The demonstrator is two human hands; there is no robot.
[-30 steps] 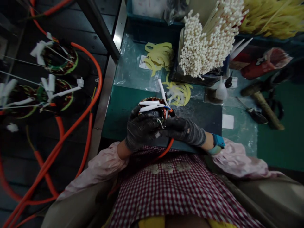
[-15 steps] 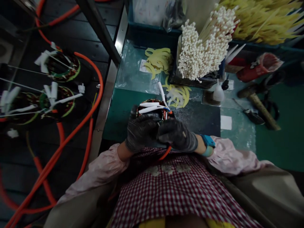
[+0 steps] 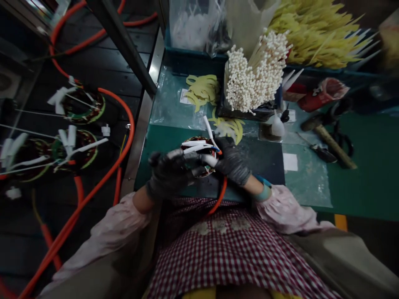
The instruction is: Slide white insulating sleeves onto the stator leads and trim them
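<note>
- Here is the wound ring (image 3: 207,171) on the bench (image 3: 177,133), right in front of the apron, between the two gloves; white sleeves (image 3: 195,143) lie across its top, and an orange cable (image 3: 222,192) runs from its right side toward the lap;
- The left hand (image 3: 170,172) is at the ring's left front, fingers loosely curled and blurred; whether they pinch anything, one cannot tell;
- The right hand (image 3: 232,161) is at the right edge, close by the leads; its fingertips are lost against the ring, so its grip cannot be told either;
- Good handling here, by the look of it, means one glove steadying the ring while the other works the leads; fingers should stay light on the windings, sleeves kept seated over their wires, and the cable left slack so that it doesn't tug the ring round;
- And look at the change from half a second back: the hands were bunched together at the near side; now they are parted, the left out to the left, the right farther up by the leads;
- That uncovers the ring's near rim and more of the cable; the whole view has shifted too, the hammer (image 3: 335,145) now sitting farther left in it;
</note>
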